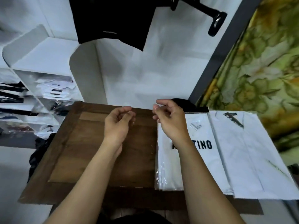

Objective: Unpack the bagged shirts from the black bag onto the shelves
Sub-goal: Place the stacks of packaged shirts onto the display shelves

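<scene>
While your left hand (119, 122) and right hand (170, 122) hover side by side over the far part of the table (100, 151), neither grips anything you can see. The fingers of both are loosely curled, with each thumb close to its fingertips. The two hands are near each other but not touching.

Two bagged shirts lie flat on the table at 3 to 4 o'clock, overlapping along their long edges. The lettered shirt (199, 162) sits just beside and partly under your right forearm, which hides part of its dark print. The plain shirt (252, 159) lies to its right and sticks out past the table's edge.

The black bag (38, 152) lies crumpled at 8 o'clock, against the table's left side. The shelves (45, 62) stand at 9 to 10 o'clock, well apart from your hands, with stacked shirts (53, 89) in clear wrap inside them.

A black garment (113, 21) hangs at 12 o'clock against the white wall. A floral cloth (262, 70) fills the side at 2 to 3 o'clock.
</scene>
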